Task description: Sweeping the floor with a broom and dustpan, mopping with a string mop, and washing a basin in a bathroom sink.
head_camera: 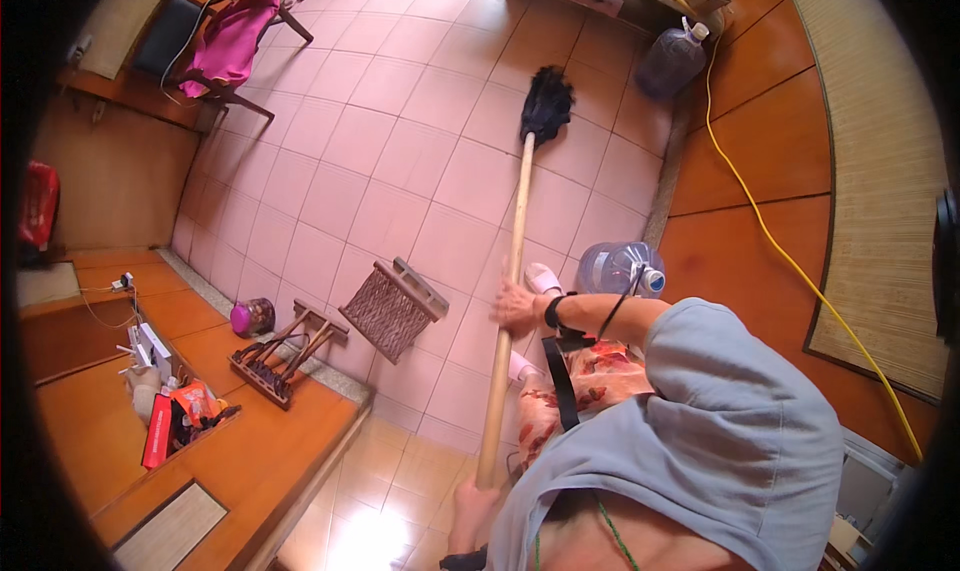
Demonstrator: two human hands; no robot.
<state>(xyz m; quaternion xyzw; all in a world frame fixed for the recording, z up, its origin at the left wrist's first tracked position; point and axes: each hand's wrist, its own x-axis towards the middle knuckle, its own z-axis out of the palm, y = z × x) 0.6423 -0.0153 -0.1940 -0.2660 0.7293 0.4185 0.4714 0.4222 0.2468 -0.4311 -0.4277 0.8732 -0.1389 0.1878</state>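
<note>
A mop with a long pale wooden handle (519, 218) reaches away from me across the floor. Its dark stringy head (547, 105) rests on the pink tiles (405, 151). My right hand (517, 307), with a black band at the wrist, wraps around the middle of the handle. Lower down, near the handle's end, my left hand (472, 500) grips it too. My feet in pale slippers (541, 278) stand just right of the handle. A clear plastic water jug (611, 269) lies beside my right forearm.
A woven stool (394, 308) and a second small wooden stool (289, 353) stand to the left, near a purple-lidded jar (253, 317). Another large jug (670, 60) is at far right. A yellow cable (765, 226) crosses the orange wooden platform (750, 256). A chair holds pink cloth (234, 42).
</note>
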